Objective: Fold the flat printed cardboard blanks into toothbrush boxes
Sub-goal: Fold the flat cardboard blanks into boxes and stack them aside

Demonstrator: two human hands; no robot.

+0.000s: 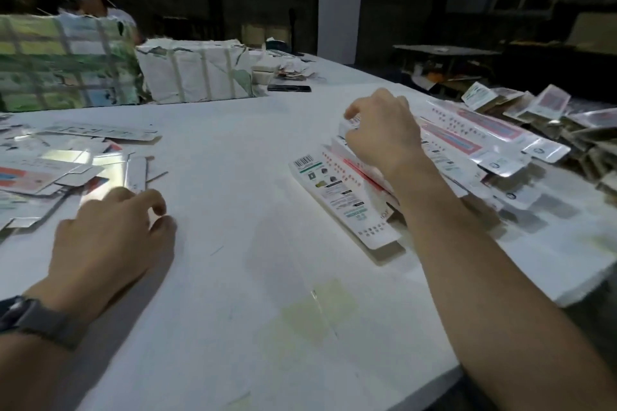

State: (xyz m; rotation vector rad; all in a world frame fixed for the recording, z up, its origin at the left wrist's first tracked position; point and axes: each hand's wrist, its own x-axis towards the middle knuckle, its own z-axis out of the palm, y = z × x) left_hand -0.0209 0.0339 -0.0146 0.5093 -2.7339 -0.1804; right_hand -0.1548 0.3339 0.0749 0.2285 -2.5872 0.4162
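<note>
Table white, near edge cut off by frame. Blank stack on right side, print blurred, partly hidden under right forearm. Right hand curled, pinching far end of top blank. Left hand loosely curled on table, holding nothing, just beside scattered blanks at left.

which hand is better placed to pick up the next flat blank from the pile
Right. The right hand already pinches the far end of the top blank on the right-side pile, while the left hand rests loosely curled on the table, holding nothing.
</note>
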